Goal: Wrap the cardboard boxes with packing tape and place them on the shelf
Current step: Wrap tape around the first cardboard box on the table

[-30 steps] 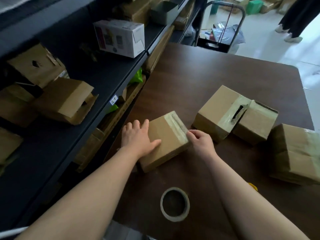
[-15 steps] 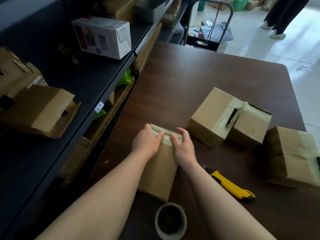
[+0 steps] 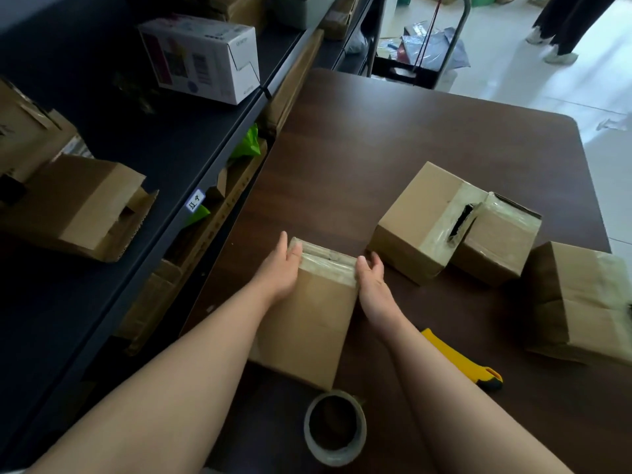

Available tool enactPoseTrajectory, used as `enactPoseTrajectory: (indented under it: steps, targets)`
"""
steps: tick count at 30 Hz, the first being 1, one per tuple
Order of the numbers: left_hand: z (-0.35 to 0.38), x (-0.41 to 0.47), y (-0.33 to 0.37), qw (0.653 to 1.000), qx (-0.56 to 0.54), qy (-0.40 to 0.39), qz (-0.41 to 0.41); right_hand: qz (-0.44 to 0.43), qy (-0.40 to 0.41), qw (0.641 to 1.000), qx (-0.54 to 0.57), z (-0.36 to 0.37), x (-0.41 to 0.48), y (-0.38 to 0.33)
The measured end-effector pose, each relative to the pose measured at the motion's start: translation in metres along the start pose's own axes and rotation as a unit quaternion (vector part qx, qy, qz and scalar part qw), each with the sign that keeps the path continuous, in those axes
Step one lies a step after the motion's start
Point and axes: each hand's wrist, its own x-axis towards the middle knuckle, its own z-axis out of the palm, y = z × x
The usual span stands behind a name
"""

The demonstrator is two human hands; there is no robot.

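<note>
Cardboard box (image 3: 307,319) lay on the table (image 3: 393,148) before me, taped end farthest. Half a second before, both palms pressed that tape (image 3: 325,263); now my left hand (image 3: 278,268) and right hand (image 3: 371,278) flanked its sides, fingers loose, clasping nothing. Sealing seemed finished, shelf (image 3: 164,142) next.

Dark brown table (image 3: 410,138), pale sunlit floor (image 3: 564,97)

left hand (image 3: 278,273) and right hand (image 3: 372,285) flanking taped box (image 3: 314,309), tape roll (image 3: 335,429) nearby
</note>
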Motion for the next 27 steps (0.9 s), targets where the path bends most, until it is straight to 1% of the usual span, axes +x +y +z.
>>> enactPoseTrajectory:
  steps: [3, 5, 8, 10, 12, 14, 15, 17, 20, 22, 24, 26, 27]
  targets:
    - [0.001, -0.019, -0.007, 0.999, 0.016, 0.050, 0.003, 0.004, -0.001, 0.999, -0.048, -0.017, -0.017, 0.011]
    - [-0.001, -0.030, -0.010, 0.993, 0.059, 0.096, 0.026, 0.020, -0.003, 0.995, -0.101, -0.026, -0.032, 0.020]
    - [0.001, -0.047, -0.009, 0.970, 0.117, 0.183, 0.111, 0.072, -0.006, 0.977, -0.201, -0.038, -0.056, 0.031]
    - [0.005, -0.058, -0.007, 0.946, 0.141, 0.228, 0.185, 0.115, -0.026, 0.948, -0.295, -0.044, -0.073, 0.039]
    - [0.010, -0.071, -0.006, 0.929, 0.151, 0.236, 0.242, 0.152, -0.071, 0.922, -0.350, -0.045, -0.091, 0.047]
    - [0.017, -0.083, -0.007, 0.921, 0.162, 0.222, 0.276, 0.175, -0.110, 0.902, -0.380, -0.041, -0.105, 0.056]
    - [0.020, -0.087, -0.009, 0.919, 0.166, 0.217, 0.284, 0.175, -0.117, 0.892, -0.400, -0.039, -0.111, 0.061]
    - [0.025, -0.095, -0.013, 0.920, 0.168, 0.211, 0.283, 0.165, -0.112, 0.882, -0.427, -0.035, -0.118, 0.068]
    - [0.029, -0.105, -0.019, 0.925, 0.165, 0.207, 0.272, 0.123, -0.081, 0.882, -0.448, -0.032, -0.126, 0.071]
    - [0.032, -0.114, -0.020, 0.931, 0.145, 0.191, 0.276, 0.063, -0.030, 0.873, -0.483, -0.036, -0.132, 0.066]
    - [0.037, -0.124, -0.019, 0.938, 0.118, 0.157, 0.285, -0.009, 0.024, 0.861, -0.508, -0.045, -0.139, 0.061]
    - [0.044, -0.133, -0.016, 0.949, 0.090, 0.119, 0.277, -0.080, 0.059, 0.859, -0.502, -0.056, -0.145, 0.054]
    - [0.048, -0.137, -0.015, 0.959, 0.067, 0.089, 0.260, -0.112, 0.071, 0.862, -0.489, -0.061, -0.148, 0.050]
